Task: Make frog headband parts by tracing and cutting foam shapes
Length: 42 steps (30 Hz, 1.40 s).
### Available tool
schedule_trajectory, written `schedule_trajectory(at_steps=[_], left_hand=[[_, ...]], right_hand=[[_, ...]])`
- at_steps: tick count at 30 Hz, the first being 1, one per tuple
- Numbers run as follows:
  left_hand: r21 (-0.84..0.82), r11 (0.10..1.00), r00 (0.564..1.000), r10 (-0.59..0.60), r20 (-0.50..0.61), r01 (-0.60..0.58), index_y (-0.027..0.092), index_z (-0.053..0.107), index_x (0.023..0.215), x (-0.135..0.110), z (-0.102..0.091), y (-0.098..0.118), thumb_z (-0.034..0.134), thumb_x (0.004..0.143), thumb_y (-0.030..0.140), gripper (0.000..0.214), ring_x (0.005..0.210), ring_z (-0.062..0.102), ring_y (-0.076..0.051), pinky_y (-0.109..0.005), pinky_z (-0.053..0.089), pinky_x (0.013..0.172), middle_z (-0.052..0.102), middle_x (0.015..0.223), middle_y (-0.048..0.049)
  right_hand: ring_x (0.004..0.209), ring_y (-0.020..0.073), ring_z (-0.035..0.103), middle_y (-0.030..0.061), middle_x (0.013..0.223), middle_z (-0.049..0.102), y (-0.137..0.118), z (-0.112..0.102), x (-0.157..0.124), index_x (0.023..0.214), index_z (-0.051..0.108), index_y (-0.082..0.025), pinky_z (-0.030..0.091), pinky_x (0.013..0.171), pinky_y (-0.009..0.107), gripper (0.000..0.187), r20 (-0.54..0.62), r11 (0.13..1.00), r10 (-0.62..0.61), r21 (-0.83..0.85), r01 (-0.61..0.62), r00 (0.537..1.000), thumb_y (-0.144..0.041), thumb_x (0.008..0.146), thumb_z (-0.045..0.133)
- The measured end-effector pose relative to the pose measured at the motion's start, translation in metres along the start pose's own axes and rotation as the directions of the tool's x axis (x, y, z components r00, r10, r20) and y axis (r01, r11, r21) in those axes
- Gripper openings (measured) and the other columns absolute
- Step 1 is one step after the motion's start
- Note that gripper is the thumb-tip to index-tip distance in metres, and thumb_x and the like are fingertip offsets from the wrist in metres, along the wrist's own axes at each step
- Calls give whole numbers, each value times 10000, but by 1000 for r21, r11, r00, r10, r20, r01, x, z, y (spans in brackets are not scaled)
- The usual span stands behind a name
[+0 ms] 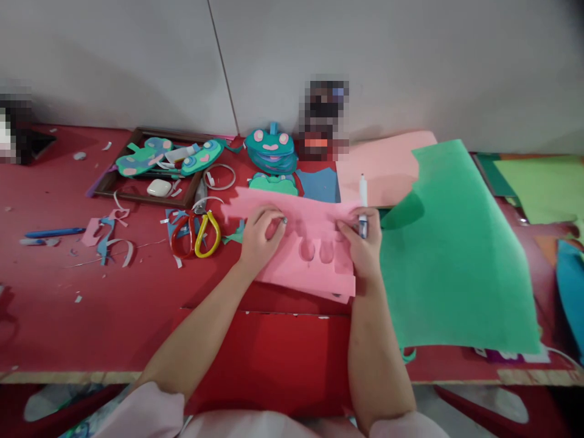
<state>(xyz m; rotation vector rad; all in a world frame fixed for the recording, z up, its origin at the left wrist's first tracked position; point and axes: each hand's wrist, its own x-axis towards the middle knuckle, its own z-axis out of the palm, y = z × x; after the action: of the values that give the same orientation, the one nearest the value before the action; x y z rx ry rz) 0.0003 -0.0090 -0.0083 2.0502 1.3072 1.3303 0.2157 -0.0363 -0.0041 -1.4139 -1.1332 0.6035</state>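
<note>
A pink craft sheet with cut edges and oval outlines lies before me. My left hand rests over its left part, thumb and forefinger pinched into a loop. A tiny dark spot shows at those fingertips, but I cannot make out what it is. My right hand is closed around a white marker that stands nearly upright, while the thumb touches the sheet's right side. Just left of the sheet lie scissors with red and yellow handles. A large green sheet spreads beside my right hand.
Behind are frog-faced craft pieces, a brown frame holding craft pieces and a white case, and a peach sheet. A blue pen and paper scraps lie leftward on the red table.
</note>
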Motion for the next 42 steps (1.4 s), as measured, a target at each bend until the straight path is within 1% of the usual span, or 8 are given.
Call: schedule_trajectory(at_steps=[6,12,17,21,26,31,37,42], left_hand=[[-55,985,962,-173,-210,165,203,545,983,-1,6,-6,670,796,353,270,1087,538,-202,-381,464,931,557,1093,-87],[-383,814,890,-452,56,437,210,531,1102,3,11,-13,618,782,550,474,952,626,-184,-327,519,802,627,1122,-100],[-262,805,834,-445,326,532,178,635,924,5,2,-8,600,804,502,347,817,640,-184,-287,510,692,696,891,-47],[-143,880,892,-446,71,452,174,638,880,7,-3,-9,593,819,426,263,772,612,-170,-282,484,688,668,804,-19],[-202,883,875,-457,-160,424,173,627,904,9,-10,-12,568,856,430,268,851,603,-163,-289,478,792,641,849,-10],[-213,885,866,-455,-208,414,168,619,906,11,-10,-15,561,856,460,301,876,614,-171,-311,486,824,650,877,-25],[-110,907,877,-420,-232,406,185,623,912,18,-21,-5,585,841,454,281,785,605,-165,-301,495,741,652,849,-16],[-147,882,871,-467,-154,447,198,626,963,6,-33,3,630,810,414,265,878,628,-187,-324,512,806,671,930,-30]], right_hand=[[670,81,396,-48,823,403,8,-9,6,905,514,-233,375,655,232,299,-230,991,82,118,-56,970,-217,673,701],[664,86,400,-47,817,392,6,-11,7,909,499,-236,378,658,247,303,-281,993,76,106,-48,957,-251,678,696],[758,116,520,-32,861,475,9,-11,13,927,475,-243,452,736,296,351,-359,994,22,104,17,933,-294,674,712],[971,169,607,13,992,587,7,-1,12,947,417,-260,485,860,368,318,-341,959,7,269,90,940,-324,752,659],[849,169,650,46,1009,647,-5,10,3,923,398,-261,516,728,338,283,-150,942,79,336,-24,986,-335,803,643],[912,174,645,36,964,631,-10,13,-1,863,404,-255,497,727,311,296,-96,980,-70,179,86,993,-352,776,670],[849,143,629,28,951,604,-12,12,-4,886,436,-250,502,678,291,167,-99,982,-8,185,27,995,-394,873,517],[834,127,615,14,982,573,-14,17,-2,882,440,-253,520,739,295,299,-27,990,-72,122,75,997,-277,732,697]])
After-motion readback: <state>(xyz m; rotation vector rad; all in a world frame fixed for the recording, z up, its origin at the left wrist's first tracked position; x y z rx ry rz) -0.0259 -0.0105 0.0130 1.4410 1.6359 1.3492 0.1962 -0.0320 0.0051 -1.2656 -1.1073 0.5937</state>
